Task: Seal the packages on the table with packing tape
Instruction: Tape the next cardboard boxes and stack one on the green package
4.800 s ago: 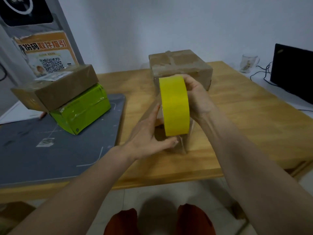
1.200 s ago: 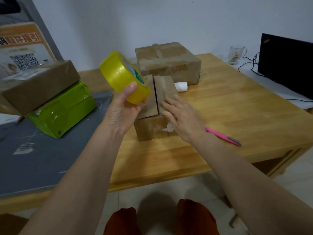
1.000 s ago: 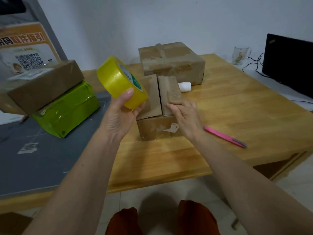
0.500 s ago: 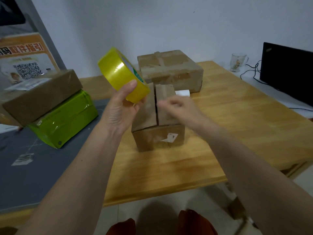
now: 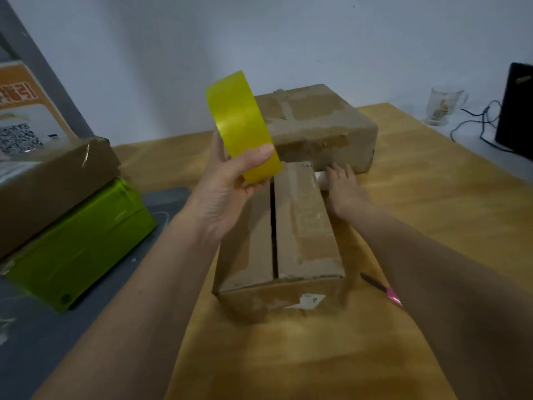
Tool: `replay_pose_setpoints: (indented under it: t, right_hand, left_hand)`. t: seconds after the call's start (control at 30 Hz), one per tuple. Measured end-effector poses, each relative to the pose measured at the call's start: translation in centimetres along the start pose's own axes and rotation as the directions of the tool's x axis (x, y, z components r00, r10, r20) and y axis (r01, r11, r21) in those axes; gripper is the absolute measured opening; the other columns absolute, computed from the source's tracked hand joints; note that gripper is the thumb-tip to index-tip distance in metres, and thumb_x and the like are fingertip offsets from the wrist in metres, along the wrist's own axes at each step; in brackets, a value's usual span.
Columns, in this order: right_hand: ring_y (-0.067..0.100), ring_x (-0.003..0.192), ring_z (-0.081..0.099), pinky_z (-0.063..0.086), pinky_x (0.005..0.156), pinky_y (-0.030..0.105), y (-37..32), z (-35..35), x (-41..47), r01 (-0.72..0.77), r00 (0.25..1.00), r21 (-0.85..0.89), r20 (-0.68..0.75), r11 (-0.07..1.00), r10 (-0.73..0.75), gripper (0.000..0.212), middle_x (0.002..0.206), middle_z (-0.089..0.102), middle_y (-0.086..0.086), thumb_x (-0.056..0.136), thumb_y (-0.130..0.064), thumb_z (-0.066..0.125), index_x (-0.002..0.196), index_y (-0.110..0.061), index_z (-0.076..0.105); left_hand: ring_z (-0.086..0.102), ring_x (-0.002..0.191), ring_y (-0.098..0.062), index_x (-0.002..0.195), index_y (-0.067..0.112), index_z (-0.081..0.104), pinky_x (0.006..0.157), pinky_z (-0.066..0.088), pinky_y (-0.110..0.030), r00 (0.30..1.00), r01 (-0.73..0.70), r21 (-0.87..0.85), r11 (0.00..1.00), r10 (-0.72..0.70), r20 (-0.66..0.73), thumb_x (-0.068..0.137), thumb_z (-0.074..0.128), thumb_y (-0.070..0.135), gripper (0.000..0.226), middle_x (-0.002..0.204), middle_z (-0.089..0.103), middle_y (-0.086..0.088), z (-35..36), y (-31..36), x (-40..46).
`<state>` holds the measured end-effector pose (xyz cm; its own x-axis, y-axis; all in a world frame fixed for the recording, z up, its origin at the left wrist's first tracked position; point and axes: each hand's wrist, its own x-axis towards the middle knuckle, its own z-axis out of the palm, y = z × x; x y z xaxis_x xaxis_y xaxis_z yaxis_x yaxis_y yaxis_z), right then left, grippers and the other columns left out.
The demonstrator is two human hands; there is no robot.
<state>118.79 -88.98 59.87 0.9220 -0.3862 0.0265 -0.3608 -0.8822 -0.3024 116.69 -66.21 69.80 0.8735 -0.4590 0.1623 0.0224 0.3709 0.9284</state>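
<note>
- Two hands in view over the wooden desk (image 5: 432, 197).
- Left hand (image 5: 227, 192): grasps the yellow tape roll (image 5: 242, 125), thumb across the outer band, fingers behind; roll held in the air, on edge, above the far left corner of the small cardboard box (image 5: 279, 241).
- Small cardboard box: sits near the desk's front edge, top flaps folded down, a dark gap running between them, no tape across the gap.
- Right hand (image 5: 343, 192): fingers straight, holding nothing, beside the box's far right corner; fingertips reach a small white roll (image 5: 321, 180) lying between the two boxes. Contact with the box: cannot tell.
- Large taped box (image 5: 317, 125): just behind the small one, towards the desk's far edge.
- Pink pen (image 5: 383, 290): on the desk, right of the small box, partly hidden by the right forearm.
- Brown box (image 5: 52, 183) stacked on a green package (image 5: 80, 246), on a grey mat (image 5: 43, 336) at the left.
</note>
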Motion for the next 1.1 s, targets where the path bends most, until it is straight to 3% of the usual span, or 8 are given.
replay_pose_setpoints:
  t: [0.17,0.27,0.47,0.63,0.83,0.87,1.0,1.1]
  right_hand:
    - [0.037,0.125,0.036,0.035,0.101,0.044,-1.0,-0.2,0.9,-0.077,0.99,-0.227,-0.136,0.971,0.046,0.041,0.133,0.038,0.018,0.093,-0.021,0.056,0.13,-0.007,0.045]
    - [0.039,0.114,0.051,0.046,0.087,0.046,-0.7,-2.1,-0.8,-0.263,0.96,0.257,-0.03,0.93,0.28,0.055,0.128,0.049,0.018,0.093,-0.031,0.061,0.133,-0.004,0.037]
    - [0.029,0.078,0.07,0.06,0.057,0.035,-5.9,-7.4,-7.2,-0.129,0.99,0.929,0.101,0.348,0.095,0.041,0.104,0.057,0.014,0.088,-0.021,0.065,0.121,-0.005,0.047]
    - [0.038,0.101,0.062,0.059,0.062,0.041,-10.7,-7.7,-10.2,-0.317,0.948,0.936,0.307,0.15,0.087,0.046,0.127,0.048,0.02,0.09,-0.011,0.062,0.132,-0.006,0.043]
    - [0.049,0.087,0.06,0.058,0.058,0.055,-13.1,-6.8,-12.3,-0.421,0.885,0.734,0.461,-0.532,-0.063,0.035,0.116,0.046,0.03,0.094,-0.01,0.054,0.127,-0.011,0.045]
    - [0.047,0.091,0.059,0.059,0.062,0.054,-13.4,-6.6,-12.3,-0.424,0.885,0.789,0.465,-0.445,-0.019,0.033,0.117,0.046,0.028,0.095,-0.011,0.052,0.128,-0.01,0.045]
    - [0.03,0.11,0.056,0.049,0.097,0.043,-14.6,-5.8,-13.4,-0.213,0.976,0.802,0.195,0.558,0.092,0.028,0.125,0.058,0.012,0.099,-0.019,0.041,0.124,-0.011,0.052]
    - [0.015,0.12,0.048,0.036,0.097,0.028,-14.5,-5.8,-14.1,0.037,0.998,0.77,-0.061,0.637,0.016,0.044,0.136,0.053,0.003,0.101,-0.014,0.037,0.145,-0.015,0.041]
  left_hand:
    - [0.065,0.109,-0.017,0.144,0.02,0.041,0.09,0.053,-0.034,0.997,-0.049,-0.035,0.998,0.046,-0.067,0.059,0.08,0.025,0.093,0.13,0.061,-0.004,-2.0,-0.1,0.2]
    - [0.065,0.108,-0.016,0.147,0.018,0.039,0.082,0.053,-0.029,0.989,-0.087,-0.032,0.996,0.082,-0.125,0.059,0.081,0.026,0.098,0.127,0.061,-0.003,-3.0,0.1,-0.1]
    - [0.064,0.113,-0.017,0.151,0.029,0.028,0.078,0.054,-0.027,0.934,-0.2,-0.02,0.98,0.185,-0.306,0.054,0.085,0.028,0.112,0.128,0.06,0.002,-4.4,-0.7,-2.1]
    - [0.059,0.12,-0.015,0.136,0.054,0.031,0.085,0.048,-0.033,0.865,-0.209,-0.087,0.974,0.143,-0.48,0.072,0.083,0.02,0.088,0.134,0.056,0.015,-4.5,-2.4,-4.7]
    - [0.064,0.113,-0.019,0.149,0.043,0.028,0.084,0.058,-0.037,0.796,-0.252,-0.225,0.941,0.069,-0.601,0.073,0.084,0.015,0.099,0.133,0.058,0.005,-4.0,-3.3,-6.7]
    - [0.063,0.114,-0.019,0.149,0.043,0.027,0.084,0.058,-0.037,0.79,-0.256,-0.224,0.94,0.071,-0.609,0.073,0.084,0.016,0.099,0.134,0.057,0.005,-3.9,-3.2,-6.8]
    - [0.056,0.119,-0.013,0.147,0.047,0.027,0.078,0.049,-0.031,0.793,-0.252,-0.218,0.943,0.072,-0.605,0.075,0.082,0.02,0.095,0.136,0.052,0.013,-3.4,-2.5,-7.0]
    - [0.056,0.119,-0.012,0.148,0.047,0.025,0.078,0.05,-0.03,0.799,-0.254,-0.205,0.945,0.086,-0.594,0.075,0.082,0.019,0.097,0.138,0.052,0.013,-3.2,-2.1,-7.0]
